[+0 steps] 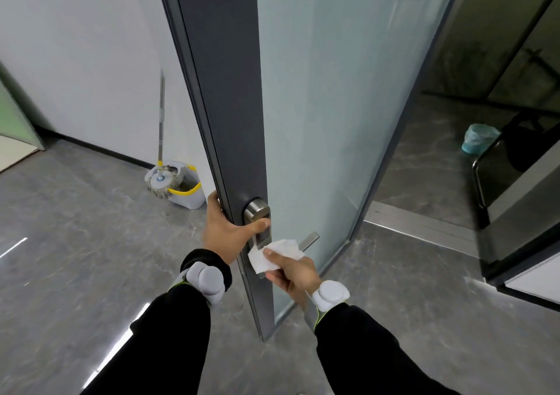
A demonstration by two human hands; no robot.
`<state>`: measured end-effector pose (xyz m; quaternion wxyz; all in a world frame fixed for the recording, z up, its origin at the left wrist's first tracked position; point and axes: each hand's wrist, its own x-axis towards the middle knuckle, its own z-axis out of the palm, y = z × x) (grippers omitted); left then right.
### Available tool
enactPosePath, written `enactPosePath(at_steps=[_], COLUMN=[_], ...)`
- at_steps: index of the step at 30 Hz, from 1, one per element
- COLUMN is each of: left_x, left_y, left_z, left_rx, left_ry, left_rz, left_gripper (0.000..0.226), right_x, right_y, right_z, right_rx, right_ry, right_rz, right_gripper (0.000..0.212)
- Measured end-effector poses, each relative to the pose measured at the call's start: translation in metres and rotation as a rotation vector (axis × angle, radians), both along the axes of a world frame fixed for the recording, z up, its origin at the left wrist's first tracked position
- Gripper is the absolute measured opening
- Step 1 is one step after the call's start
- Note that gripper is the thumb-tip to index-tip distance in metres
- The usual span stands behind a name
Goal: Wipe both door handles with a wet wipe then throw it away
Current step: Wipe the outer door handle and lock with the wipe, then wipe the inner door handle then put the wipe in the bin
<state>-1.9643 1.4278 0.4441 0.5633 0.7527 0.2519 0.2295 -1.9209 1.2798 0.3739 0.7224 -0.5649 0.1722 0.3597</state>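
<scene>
A frosted-glass door (230,91) in a grey frame stands ajar, a mop bucket (185,188) by the wall to its left, a teal bin (478,140) on the floor far right. The left hand (224,231) clasps the door's edge, thumb on the lock plate (257,209); the right hand (295,272) pinches a white wet wipe (272,255) against the near end of the lever handle (309,241).

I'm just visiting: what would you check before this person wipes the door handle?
1. Grey-framed frosted glass door steadied by the left hand gripping its edge: ok.
2. White wet wipe pinched in the right hand: ok.
3. Wipe touching the silver metal lever handle: cannot tell.
4. Handle on the door's far side visible: not ok, hidden.
5. Small bin with teal liner in sight: ok.
</scene>
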Motion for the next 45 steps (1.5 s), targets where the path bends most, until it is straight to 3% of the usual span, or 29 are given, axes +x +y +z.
enactPosePath(at_steps=[6, 11, 16, 27, 34, 38, 41, 45], left_x=[0.003, 0.004, 0.004, 0.0, 0.002, -0.002, -0.01, -0.031], left_y=[-0.006, -0.009, -0.01, 0.002, 0.015, 0.023, 0.043, 0.07], left_z=[-0.004, -0.005, -0.009, -0.008, -0.01, -0.006, -0.008, -0.018], left_rx=[-0.04, -0.028, -0.044, -0.031, 0.035, 0.105, 0.202, 0.197], left_ry=[-0.033, -0.049, -0.075, -0.077, 0.013, 0.04, 0.111, 0.207], left_rz=[0.018, 0.032, 0.041, 0.008, -0.003, -0.105, -0.274, -0.463], left_gripper=[0.092, 0.087, 0.085, 0.097, 0.11, 0.113, 0.111, 0.099], right_x=[0.032, 0.045, 0.062, 0.062, 0.049, 0.031, 0.009, -0.032], right_y=[-0.02, -0.031, -0.045, -0.025, -0.018, -0.012, -0.012, -0.002], right_z=[0.003, -0.004, -0.007, -0.01, 0.001, 0.009, 0.012, 0.025], right_rx=[-0.001, -0.07, -0.136, -0.469, -0.602, -0.679, -0.879, -0.762], right_ry=[-0.041, -0.139, -0.219, -0.352, -0.387, -0.427, -0.517, -0.479], right_rz=[0.021, 0.001, -0.008, 0.077, 0.018, -0.011, 0.034, 0.166], right_gripper=[0.011, 0.026, 0.026, 0.025, 0.046, 0.054, 0.05, 0.032])
